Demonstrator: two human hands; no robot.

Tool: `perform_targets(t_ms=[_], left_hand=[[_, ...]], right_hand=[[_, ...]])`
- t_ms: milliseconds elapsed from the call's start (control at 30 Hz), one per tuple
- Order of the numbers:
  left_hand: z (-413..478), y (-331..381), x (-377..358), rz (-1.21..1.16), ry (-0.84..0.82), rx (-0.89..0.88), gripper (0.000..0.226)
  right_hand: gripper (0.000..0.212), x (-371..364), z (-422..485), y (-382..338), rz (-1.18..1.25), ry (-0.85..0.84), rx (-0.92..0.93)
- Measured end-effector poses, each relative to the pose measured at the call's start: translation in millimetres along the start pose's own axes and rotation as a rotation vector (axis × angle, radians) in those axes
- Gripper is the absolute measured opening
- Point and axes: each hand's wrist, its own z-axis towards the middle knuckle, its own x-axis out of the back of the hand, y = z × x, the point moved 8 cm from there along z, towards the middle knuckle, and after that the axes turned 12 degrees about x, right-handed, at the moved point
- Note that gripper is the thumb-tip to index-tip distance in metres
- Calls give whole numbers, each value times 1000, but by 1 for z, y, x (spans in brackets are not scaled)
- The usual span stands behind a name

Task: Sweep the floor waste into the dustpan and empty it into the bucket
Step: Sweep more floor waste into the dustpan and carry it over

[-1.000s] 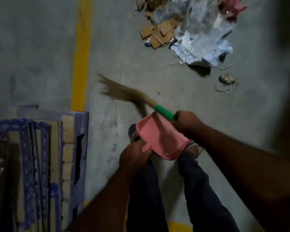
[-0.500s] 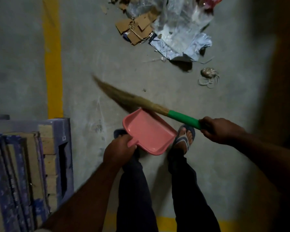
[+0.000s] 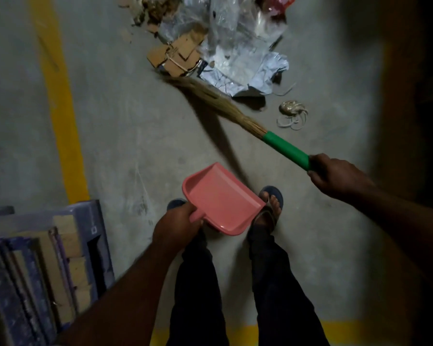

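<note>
Concrete floor point(image 3: 140, 136) is lying open between the feet and the waste pile point(image 3: 225, 53) ahead. The broom point(image 3: 235, 108), gripped at its green handle by the right hand point(image 3: 335, 176), is running forward-left, bristles seemingly touching the pile's near edge. The left hand point(image 3: 175, 226) is gripping the pink dustpan point(image 3: 220, 198) well short of the pile, mouth forward.

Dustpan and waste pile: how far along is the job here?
Nothing looks done: the pink dustpan is empty, held by the left hand. In hand: the right hand grips the broom, its bristles reaching the waste pile. Left: sweeping the pile and string coil into the pan, then emptying it; no bucket in view.
</note>
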Motion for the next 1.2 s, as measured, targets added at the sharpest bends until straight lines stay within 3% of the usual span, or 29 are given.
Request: perform_targets(t_ms=[167, 267, 500, 667, 833, 1033, 1200], left_hand=[[11, 31, 38, 12, 34, -39, 25], [29, 52, 49, 34, 33, -73, 27], [99, 95, 46, 112, 1, -182, 32], [152, 103, 41, 314, -7, -243, 32], [196, 76, 44, 449, 25, -263, 25], [257, 74, 27, 363, 61, -197, 31], [288, 91, 24, 335, 98, -156, 38]], right_hand=[[45, 34, -31, -5, 71, 77, 90], [47, 44, -52, 4, 105, 180, 53], [48, 16, -86, 40, 271, 546, -375], [45, -43, -100, 33, 431, 684, -691], [48, -123, -106, 25, 553, 580, -891], [51, -193, -87, 17, 469, 329, -728], [53, -230, -106, -6, 462, 287, -690]])
